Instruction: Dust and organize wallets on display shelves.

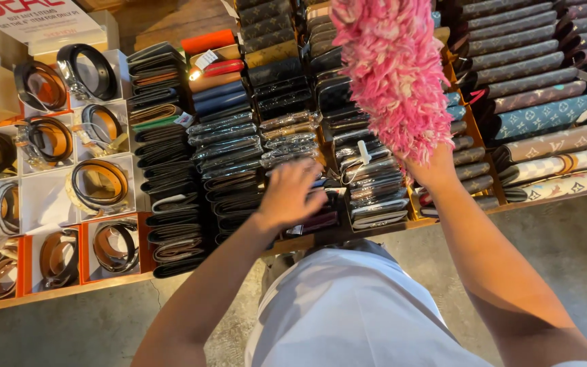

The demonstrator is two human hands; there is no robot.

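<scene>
Head view shows my right hand (435, 170) wrapped tight around a pink feather duster (394, 71) rising above the wallets (375, 187) ahead, while my left hand (292, 194) rests spread on a wallet row (232, 170). Careless sweeping could topple the tightly packed stacks; the table edge (56, 293) lies just below my wrists, leaving little room.

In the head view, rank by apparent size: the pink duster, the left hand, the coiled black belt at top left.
1. Pink duster, largest, though nearest the camera.
2. and 3. Left hand and coiled black belt look alike; unranked.
</scene>
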